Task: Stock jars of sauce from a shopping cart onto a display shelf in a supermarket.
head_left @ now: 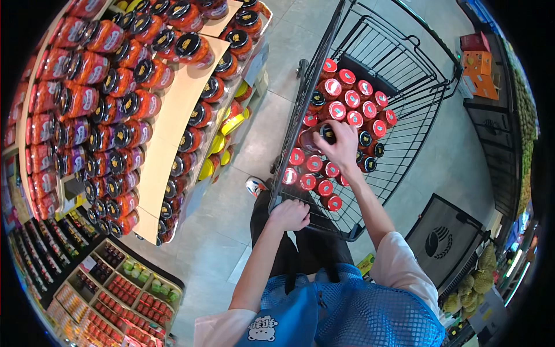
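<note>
My right hand [340, 143] grips the black lid of a glass jar [313, 139] inside a black wire shopping cart [401, 152]. The jar leans, with its lid towards my fingers. Around it in the cart stand several red-lidded jars [336, 111] and several black-lidded jars [370, 164]. My left hand [291, 215] is closed over the near corner of the cart's rim; my fingers hide the part they hold.
Left of the cart rises a tiered display shelf [173, 117] stacked with black-lidded jars of red food. A divided produce stand [102, 295] is at lower left. Durians [477, 277] and a dark panel [438, 243] lie at right. My shoe [256, 186] is beside the cart.
</note>
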Demonstrator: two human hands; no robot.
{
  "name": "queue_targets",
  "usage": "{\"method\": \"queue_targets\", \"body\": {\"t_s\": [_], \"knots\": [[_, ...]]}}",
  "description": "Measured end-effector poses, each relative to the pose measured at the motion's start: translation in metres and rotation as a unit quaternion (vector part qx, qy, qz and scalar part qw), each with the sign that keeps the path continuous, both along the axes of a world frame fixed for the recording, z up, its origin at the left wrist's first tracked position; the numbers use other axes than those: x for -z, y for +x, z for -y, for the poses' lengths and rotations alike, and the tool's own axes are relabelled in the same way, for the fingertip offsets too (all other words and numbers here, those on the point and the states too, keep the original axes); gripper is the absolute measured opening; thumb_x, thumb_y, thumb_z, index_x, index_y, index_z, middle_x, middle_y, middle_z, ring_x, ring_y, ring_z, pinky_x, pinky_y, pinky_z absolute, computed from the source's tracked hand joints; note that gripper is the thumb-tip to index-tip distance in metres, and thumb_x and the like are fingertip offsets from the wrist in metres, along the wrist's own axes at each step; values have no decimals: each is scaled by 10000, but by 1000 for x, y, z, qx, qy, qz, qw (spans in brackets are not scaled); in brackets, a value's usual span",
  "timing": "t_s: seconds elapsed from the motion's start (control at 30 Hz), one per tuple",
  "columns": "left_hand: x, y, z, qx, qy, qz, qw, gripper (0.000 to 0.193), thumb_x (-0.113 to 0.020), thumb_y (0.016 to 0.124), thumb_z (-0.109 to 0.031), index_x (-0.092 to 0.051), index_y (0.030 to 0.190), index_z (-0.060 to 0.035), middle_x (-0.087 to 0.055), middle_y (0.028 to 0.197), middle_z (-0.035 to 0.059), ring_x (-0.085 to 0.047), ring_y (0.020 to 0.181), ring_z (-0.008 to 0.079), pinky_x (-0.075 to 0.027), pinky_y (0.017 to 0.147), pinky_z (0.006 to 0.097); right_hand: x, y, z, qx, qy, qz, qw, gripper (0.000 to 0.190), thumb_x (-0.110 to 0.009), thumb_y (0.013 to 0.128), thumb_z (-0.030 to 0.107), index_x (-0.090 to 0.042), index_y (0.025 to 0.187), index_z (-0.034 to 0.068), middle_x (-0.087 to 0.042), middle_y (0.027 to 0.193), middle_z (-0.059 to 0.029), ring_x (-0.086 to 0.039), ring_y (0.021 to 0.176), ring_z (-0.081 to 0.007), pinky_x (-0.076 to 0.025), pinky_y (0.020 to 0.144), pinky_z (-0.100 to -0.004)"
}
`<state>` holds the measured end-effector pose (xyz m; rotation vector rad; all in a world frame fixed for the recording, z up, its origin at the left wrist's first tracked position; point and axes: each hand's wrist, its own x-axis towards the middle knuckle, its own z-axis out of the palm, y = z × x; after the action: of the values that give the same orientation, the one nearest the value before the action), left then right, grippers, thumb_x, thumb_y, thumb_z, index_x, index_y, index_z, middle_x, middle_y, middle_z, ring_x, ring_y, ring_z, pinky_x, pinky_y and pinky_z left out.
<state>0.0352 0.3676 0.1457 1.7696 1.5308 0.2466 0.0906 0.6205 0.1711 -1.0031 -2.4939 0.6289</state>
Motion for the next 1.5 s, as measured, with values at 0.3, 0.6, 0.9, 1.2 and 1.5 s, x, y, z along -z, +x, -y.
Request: {"method": "queue_targets", "body": {"t_s": [0.3,0.6,0.9,1.2,1.5], "knots": [[-25,-12,19,-495,-90,530,682,476,-450,1088,-412,-593,1306,-14,-713,1165,166,-706,1082,308,-606,846,437,-82,9,78,130,-492,-173,843,217,-635,929,179,-696,991,-20,-631,858,29,-540,815,-58,-423,737,-236],[-139,-110,85,-369,-108,570,726,917,-885,823,-116,-345,1555,1,-527,1425,87,-520,1324,167,-439,1118,346,-132,-51,171,-105,-343,5,933,381,-799,787,365,-699,878,9,-664,683,-132,-671,629,-272,-523,635,-381],[-137,-153,103,-444,-25,558,700,728,-869,834,-127,-464,1427,-5,-615,1287,68,-598,1191,140,-489,1037,332,-117,-64,194,-104,-432,-83,892,878,-936,712,393,-507,1388,32,-562,860,-42,-577,808,-187,-492,775,-337],[-136,-256,21,-509,224,411,722,815,-915,751,-73,-475,1435,-20,-573,1347,83,-556,1290,193,-424,1140,377,-27,74,211,-136,-82,223,962,816,-842,773,509,-601,1363,-1,-685,1156,-175,-671,1067,-354,-544,930,-445],[-132,-274,-40,-593,275,278,704,706,-890,789,-68,-490,1370,-14,-633,1280,100,-633,1166,193,-498,1037,341,11,91,209,-158,-211,311,913,495,-658,895,507,-754,790,33,-716,788,-154,-709,747,-364,-579,727,-455]]}}
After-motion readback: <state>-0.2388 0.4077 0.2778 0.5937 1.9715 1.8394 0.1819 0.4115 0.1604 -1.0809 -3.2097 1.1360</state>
